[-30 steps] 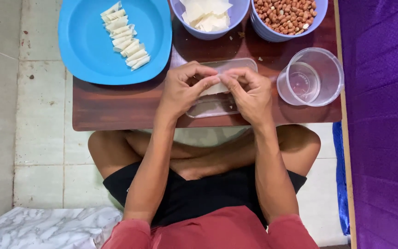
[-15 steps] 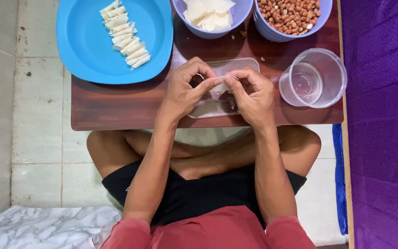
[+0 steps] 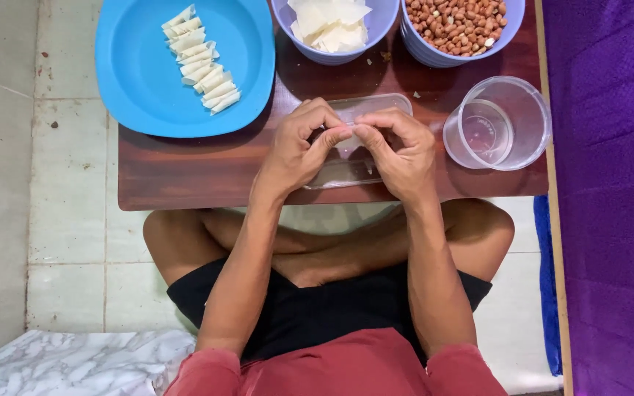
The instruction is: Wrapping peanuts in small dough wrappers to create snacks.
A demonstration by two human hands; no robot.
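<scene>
My left hand (image 3: 299, 147) and my right hand (image 3: 403, 152) meet fingertip to fingertip over a clear plastic tray (image 3: 365, 110) on the low brown table (image 3: 185, 172). Between the fingers I pinch a small pale wrapper piece (image 3: 348, 136), mostly hidden by my fingers. A blue plate (image 3: 141, 81) at the back left carries a row of several rolled white pieces (image 3: 201, 60). Behind the hands stand a lilac bowl of cut white wrappers (image 3: 332, 22) and a lilac bowl of peanuts (image 3: 458, 22).
A clear plastic cup (image 3: 497, 125) with a little water stands at the table's right end. A purple cloth (image 3: 610, 205) runs along the right side. My crossed legs lie under the table edge on a tiled floor (image 3: 67, 220). A marbled sheet (image 3: 75, 367) lies bottom left.
Both hands stay together over the clear tray; the fingers have shifted slightly around the small wrapper piece. The view has drifted a little.
</scene>
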